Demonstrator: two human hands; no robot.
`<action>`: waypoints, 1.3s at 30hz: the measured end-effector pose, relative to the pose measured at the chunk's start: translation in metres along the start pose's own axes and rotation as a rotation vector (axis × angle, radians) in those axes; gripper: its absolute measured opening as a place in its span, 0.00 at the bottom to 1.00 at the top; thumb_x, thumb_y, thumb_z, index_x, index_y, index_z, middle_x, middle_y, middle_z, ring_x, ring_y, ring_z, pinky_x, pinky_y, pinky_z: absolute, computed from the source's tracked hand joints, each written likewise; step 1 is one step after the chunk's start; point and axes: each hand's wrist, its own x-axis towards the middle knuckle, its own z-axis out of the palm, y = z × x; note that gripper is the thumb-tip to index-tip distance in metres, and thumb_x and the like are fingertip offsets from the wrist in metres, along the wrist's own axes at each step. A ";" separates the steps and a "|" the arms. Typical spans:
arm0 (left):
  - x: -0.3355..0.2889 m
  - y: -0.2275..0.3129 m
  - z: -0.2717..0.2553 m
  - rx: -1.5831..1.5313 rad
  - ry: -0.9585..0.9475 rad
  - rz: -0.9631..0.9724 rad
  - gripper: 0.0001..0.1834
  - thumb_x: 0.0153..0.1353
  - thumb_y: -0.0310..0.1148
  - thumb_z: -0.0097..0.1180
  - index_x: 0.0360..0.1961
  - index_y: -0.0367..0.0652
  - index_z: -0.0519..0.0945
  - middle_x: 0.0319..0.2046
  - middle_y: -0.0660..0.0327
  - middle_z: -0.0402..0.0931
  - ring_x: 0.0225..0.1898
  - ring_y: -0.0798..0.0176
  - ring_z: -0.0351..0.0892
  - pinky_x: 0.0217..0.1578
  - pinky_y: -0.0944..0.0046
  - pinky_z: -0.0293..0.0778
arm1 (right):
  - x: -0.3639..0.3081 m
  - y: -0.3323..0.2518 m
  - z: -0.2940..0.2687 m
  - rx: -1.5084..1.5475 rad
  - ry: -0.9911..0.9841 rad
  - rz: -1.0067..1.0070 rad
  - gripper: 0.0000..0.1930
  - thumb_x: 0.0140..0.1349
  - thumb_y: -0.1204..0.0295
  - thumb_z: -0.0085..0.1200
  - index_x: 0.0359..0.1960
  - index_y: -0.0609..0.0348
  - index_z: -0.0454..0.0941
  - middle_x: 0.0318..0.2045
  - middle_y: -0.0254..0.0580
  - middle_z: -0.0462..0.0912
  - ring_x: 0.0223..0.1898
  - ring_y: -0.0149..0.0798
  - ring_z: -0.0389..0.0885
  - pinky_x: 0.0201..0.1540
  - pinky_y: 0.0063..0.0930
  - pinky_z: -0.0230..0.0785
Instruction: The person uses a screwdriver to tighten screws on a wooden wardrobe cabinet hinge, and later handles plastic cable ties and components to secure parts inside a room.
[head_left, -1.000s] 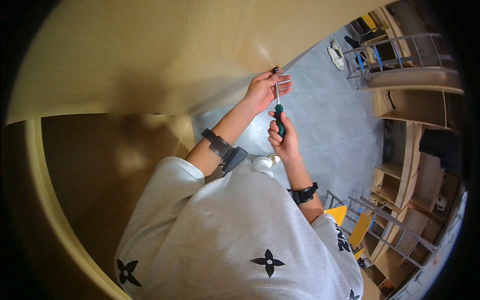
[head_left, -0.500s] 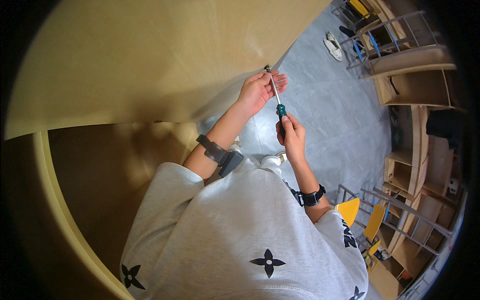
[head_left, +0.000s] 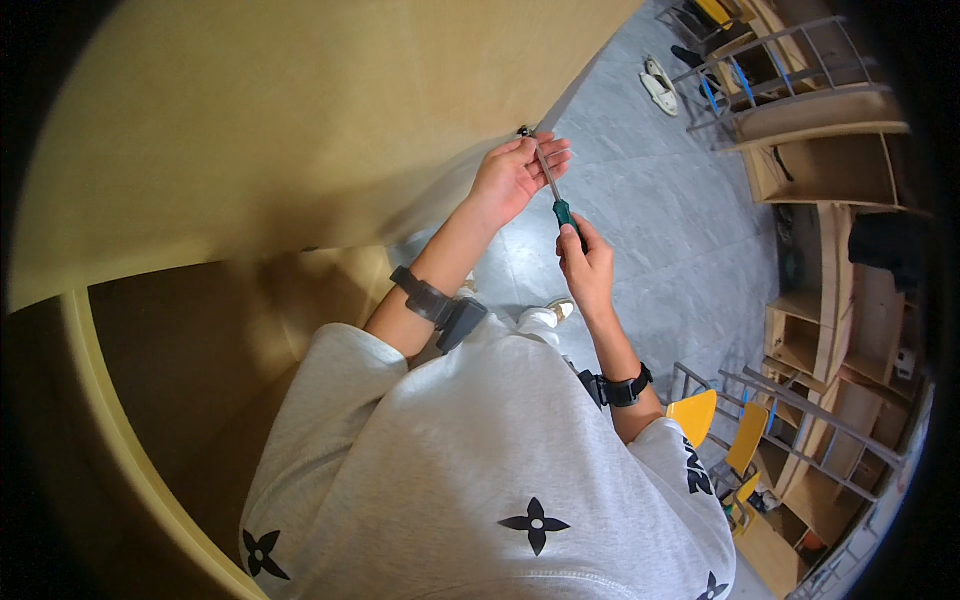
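Note:
A screwdriver (head_left: pixel 562 211) with a green handle and a metal shaft slants up and left toward a wooden panel. My right hand (head_left: pixel 588 262) is closed around its handle. Near the tip, my left hand (head_left: pixel 505 182) has its thumb against the shaft and its fingers stretched out behind it, steadying the shaft. Just beyond the thumb, a small dark fitting (head_left: pixel 523 131) sits on the pale wooden panel (head_left: pixel 350 110), close to its right edge. Whether the tip touches the fitting is too small to tell.
Below the panel, a dark wooden compartment (head_left: pixel 190 370) opens at the left. Grey tiled floor (head_left: pixel 650 230) lies to the right, with white shoes (head_left: pixel 659 87) on it. Wooden shelving (head_left: pixel 830 170), metal ladders (head_left: pixel 790 70) and yellow chairs (head_left: pixel 692 416) stand along the right side.
The screwdriver's shaft has turned slightly, its tip end shifting a little left, and my right hand has tilted with the handle. The view has shifted slightly.

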 end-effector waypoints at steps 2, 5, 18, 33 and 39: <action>0.001 -0.002 -0.003 -0.065 0.005 0.034 0.14 0.66 0.32 0.38 0.46 0.32 0.67 0.47 0.47 0.71 0.49 0.52 0.72 0.52 0.55 0.70 | 0.002 -0.005 -0.002 -0.387 0.047 -0.262 0.14 0.60 0.70 0.48 0.42 0.70 0.73 0.19 0.42 0.74 0.18 0.32 0.71 0.23 0.24 0.64; 0.002 -0.004 -0.007 -0.141 0.002 0.020 0.12 0.66 0.32 0.40 0.43 0.34 0.68 0.45 0.48 0.71 0.49 0.52 0.72 0.52 0.54 0.69 | -0.002 -0.019 0.000 -0.596 0.066 -0.384 0.14 0.57 0.73 0.50 0.43 0.69 0.72 0.23 0.52 0.76 0.20 0.43 0.75 0.26 0.30 0.68; -0.005 -0.005 -0.013 -0.115 0.033 -0.036 0.08 0.65 0.33 0.42 0.36 0.40 0.70 0.35 0.54 0.74 0.42 0.53 0.74 0.48 0.52 0.71 | -0.011 -0.011 0.006 -0.543 0.094 -0.400 0.14 0.57 0.74 0.50 0.44 0.69 0.71 0.29 0.55 0.77 0.27 0.48 0.78 0.31 0.34 0.70; 0.002 -0.008 -0.012 -0.175 -0.004 -0.049 0.07 0.65 0.32 0.41 0.36 0.41 0.70 0.34 0.56 0.72 0.40 0.57 0.72 0.47 0.54 0.70 | -0.004 -0.008 -0.002 -0.633 0.123 -0.558 0.16 0.55 0.74 0.52 0.46 0.64 0.71 0.25 0.47 0.74 0.22 0.47 0.75 0.24 0.35 0.67; 0.008 -0.013 -0.016 -0.345 -0.069 -0.046 0.06 0.64 0.30 0.42 0.36 0.40 0.70 0.34 0.58 0.71 0.40 0.58 0.71 0.48 0.55 0.69 | -0.004 -0.020 -0.006 -0.999 0.233 -0.626 0.18 0.51 0.73 0.56 0.47 0.54 0.73 0.24 0.37 0.72 0.21 0.38 0.74 0.19 0.31 0.64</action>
